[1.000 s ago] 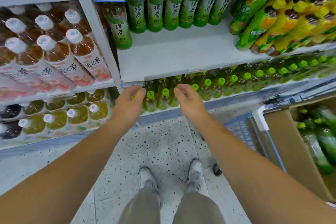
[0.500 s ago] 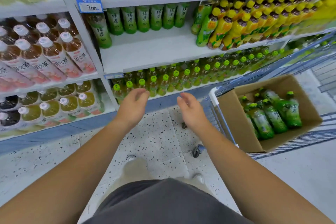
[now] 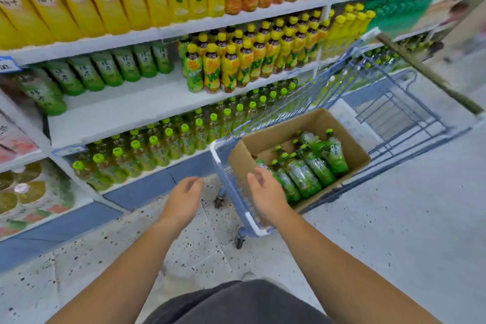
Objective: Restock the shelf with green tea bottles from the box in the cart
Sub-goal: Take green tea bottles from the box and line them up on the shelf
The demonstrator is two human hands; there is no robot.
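- A second earlier both hands had hung in front of the green-capped bottles (image 3: 157, 144) on the lower shelf, with the person facing the shelving squarely. By this moment the view had swung right, and the blue wire cart (image 3: 251, 219) sat near the middle of the picture.
- The right hand (image 3: 265, 194) had travelled with that turn. Half a second earlier it was over the speckled floor (image 3: 200, 250), short of the cart. Now it was above the cart's near rim, at the near corner of the cardboard box (image 3: 240, 163). It was just beside the closest bottle, and I could not tell whether it touched it.
- The left hand (image 3: 184, 197) had lagged and was over the floor, to the left of the cart.
- Both hands were empty, palms turned toward each other, fingers loosely curled and spread, gripping nothing.
- The green tea bottles (image 3: 310, 168) lay heaped on their sides in the box, which sat in the cart's basket. A good cluster of them remained.
- The middle shelf (image 3: 126, 110) carried a back row of matching green-labelled bottles (image 3: 105, 71) and one more at its front left (image 3: 44, 95). A wide stretch of bare white board lay in front of them.
- This looked like the start of a fresh pick, with the right hand leading toward the nearest bottle and the left free to take a second.
- With that much shelf bare and the box well filled, the restock seemed far from done.
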